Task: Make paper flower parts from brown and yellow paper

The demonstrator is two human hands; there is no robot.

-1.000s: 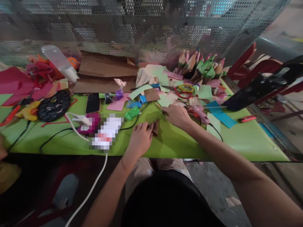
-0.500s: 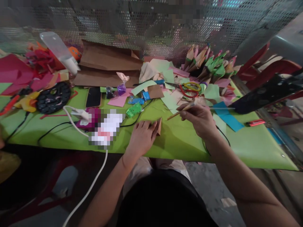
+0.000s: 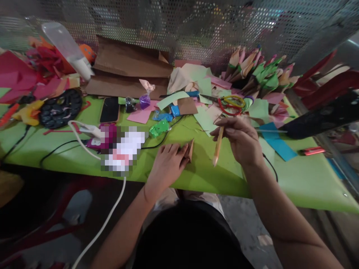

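Note:
My left hand rests on the table with its thumb and fingertips closed on a small folded brown paper, whose pointed corner stands up. To the right, my right hand is raised a little over the table. Its thumb and fingers pinch a thin yellow-orange stick, the paler end slanting down toward the table. Apart from it, the brown paper lies to the left of the stick. Behind my right hand are scissors with red and yellow handles and pale green paper pieces.
The green tabletop also carries a phone, a charger with a white cable, a green wrapper, blue paper and a red cutter. Brown paper bags and a paper-flower bundle stand behind.
My right hand has turned the stick from pointing left, thin end out, to slanting down with its paler end lowest. My left hand stays on the brown paper. The view has shifted slightly.

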